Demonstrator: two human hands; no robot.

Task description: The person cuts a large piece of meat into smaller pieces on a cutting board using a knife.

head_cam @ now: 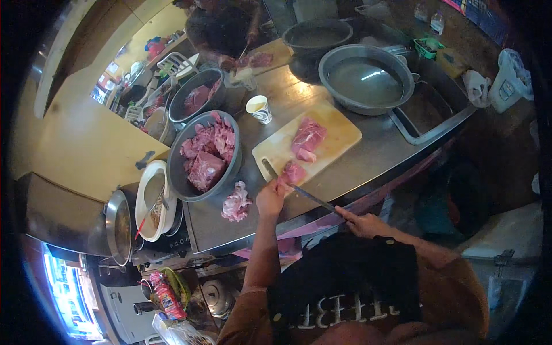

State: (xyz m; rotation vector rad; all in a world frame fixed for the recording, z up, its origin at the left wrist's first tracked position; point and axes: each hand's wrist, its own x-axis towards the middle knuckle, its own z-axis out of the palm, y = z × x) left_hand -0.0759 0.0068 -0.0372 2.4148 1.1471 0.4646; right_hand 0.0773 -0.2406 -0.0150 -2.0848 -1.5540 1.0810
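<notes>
A pale cutting board (336, 133) lies at a slant on the metal-topped table. My left hand (271, 199) holds a small piece of raw meat (294, 171) at the board's near left corner, by its handle slot. In my right hand (368, 225) is the handle of a long knife (315, 199), whose blade reaches over the board's near edge to that piece. A larger piece of raw meat (309, 134) rests farther back on the board, with a smaller chunk at its near end. Whitish trimmings (236, 202) lie on the table left of my left hand.
A grey basin of meat (171, 168) stands left of the board, another (172, 110) behind it. A patterned paper cup (260, 113) is behind the board. A basin of water (325, 82) stands at the back right, beside a sink (416, 138). Across the table, a person handles meat.
</notes>
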